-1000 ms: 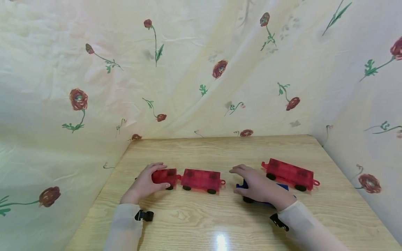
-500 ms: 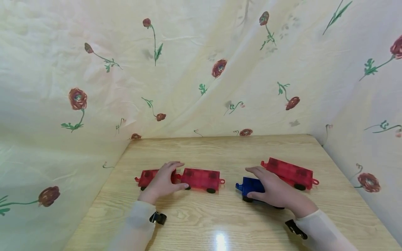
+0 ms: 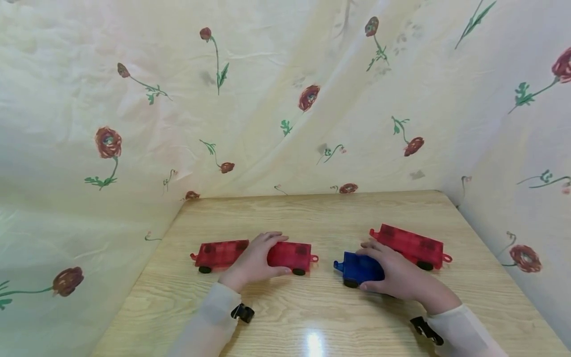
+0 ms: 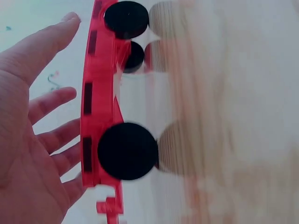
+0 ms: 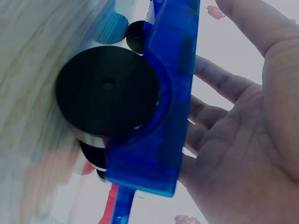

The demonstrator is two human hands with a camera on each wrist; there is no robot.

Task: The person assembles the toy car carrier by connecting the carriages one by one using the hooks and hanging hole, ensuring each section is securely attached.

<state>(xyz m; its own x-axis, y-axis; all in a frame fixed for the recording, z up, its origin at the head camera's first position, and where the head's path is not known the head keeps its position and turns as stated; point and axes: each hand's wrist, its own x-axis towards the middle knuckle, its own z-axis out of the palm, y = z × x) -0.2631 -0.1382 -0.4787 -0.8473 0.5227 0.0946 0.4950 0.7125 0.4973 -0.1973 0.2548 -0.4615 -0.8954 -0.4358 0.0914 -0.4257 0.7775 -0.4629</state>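
Note:
Two red toy train cars stand coupled in a row at the left: the left car (image 3: 218,255) and the middle car (image 3: 300,255). My left hand (image 3: 256,260) reaches over the middle car, partly covering it and the coupling. In the left wrist view, its thumb is apart from the red car (image 4: 100,107) and its fingers lie behind. To the right, my right hand (image 3: 397,272) spans a blue toy train car (image 3: 359,267), hiding its rear end. The right wrist view shows this thumb clear of the blue car (image 5: 173,93), fingers on the far side; contact is hard to tell.
Another red train car (image 3: 410,244) stands slanted just behind the right hand. All the cars rest on a wood-grain table (image 3: 285,322). Flowered cloth (image 3: 267,99) closes off the back and both sides.
The left hand has moved right, from the left red car to the middle one. My right hand has shifted right along the blue car, uncovering its front end. The cars have stayed in place.

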